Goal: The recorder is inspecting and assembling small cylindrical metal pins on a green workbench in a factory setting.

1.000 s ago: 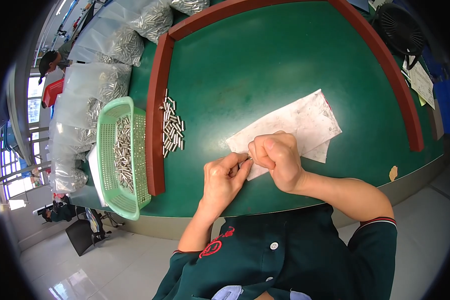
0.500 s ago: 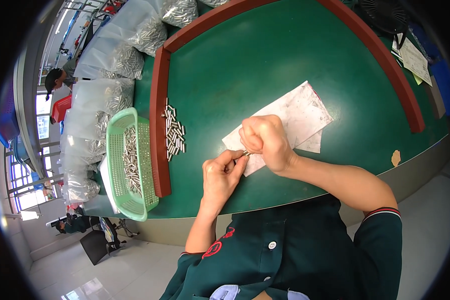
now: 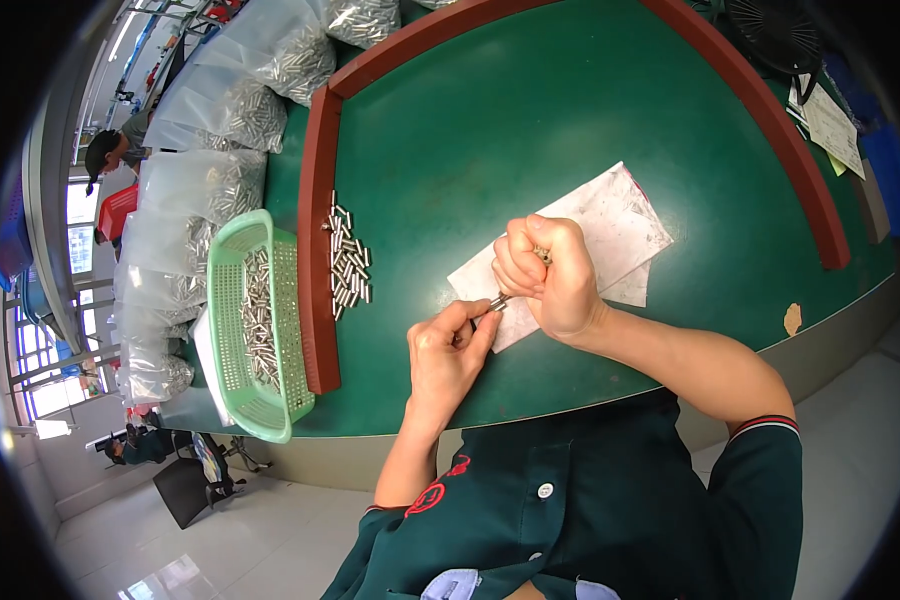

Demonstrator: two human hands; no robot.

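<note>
My left hand [image 3: 440, 362] pinches a small shiny metal cylinder [image 3: 497, 303] between thumb and fingertips, just over the near edge of the white sheets. My right hand [image 3: 562, 285] is closed in a fist around a small tool with a brass-coloured end [image 3: 543, 255], which shows above the curled fingers. The rest of that tool is mostly hidden in the fist; below, it meets or nearly meets the cylinder. Beneath both hands lie smudged white paper sheets [image 3: 625, 225]. To the left, several loose metal cylinders [image 3: 350, 265] lie against the red-brown rail.
A red-brown rail [image 3: 320, 250] borders the green table [image 3: 450, 130]. Outside it stand a light green basket [image 3: 290, 400] of metal cylinders and several clear bags [image 3: 255, 110] of them. A black fan [image 3: 770, 30] and papers [image 3: 832, 125] are at far right. Another person [image 3: 110, 150] is at far left.
My right fist has turned and shifted slightly right, so the tool's brass-coloured end and more of the cylinder now show. My left hand keeps its pinch, almost in place.
</note>
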